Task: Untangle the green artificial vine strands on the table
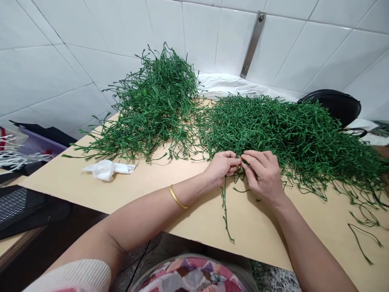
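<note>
My left hand is closed in a pinch on a thin green artificial stem, whose knotted tail hangs down onto the tabletop. Fingertip to fingertip with it, my right hand also pinches at green stem strands, though the exact spot is covered by the fingers. Just beyond both hands lies a wide tangled heap of green stems with small bud-like tips. A second heap of green stems rises to the left.
The pale yellow tabletop carries a crumpled white tissue at left. A black round case stands behind the right heap. Loose stems lie at right. A metal bracket is fixed to the tiled wall.
</note>
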